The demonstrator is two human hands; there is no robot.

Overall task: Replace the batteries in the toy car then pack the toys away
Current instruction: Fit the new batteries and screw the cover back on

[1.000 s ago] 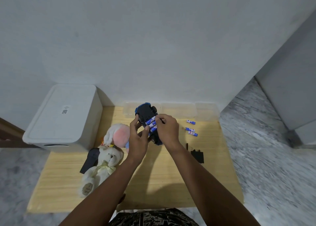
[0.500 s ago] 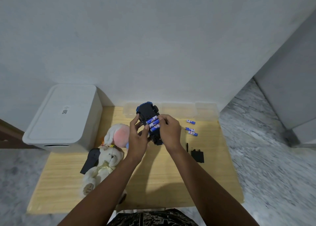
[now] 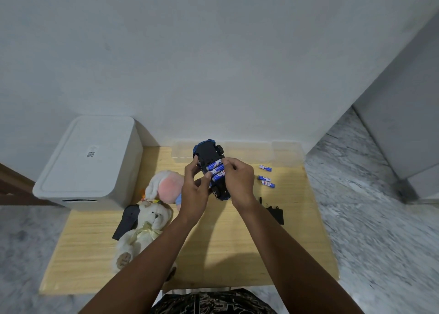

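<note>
Toy car [image 3: 210, 156]: upturned above worktop [image 3: 225, 247], left hand [image 3: 193, 193] grip curled around chassis. Right hand [image 3: 238, 183] fingertips pinch batteries [image 3: 215, 171] in bay; seat each flat, polarity matched.

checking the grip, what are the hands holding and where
Both hold the upturned car: left hand grips its left side, right hand its right side, fingertips on the batteries.

Both forearms are bare, without sleeves, and a dark garment [image 3: 213, 301] with pale scribbled patterning covers the lap.
</note>
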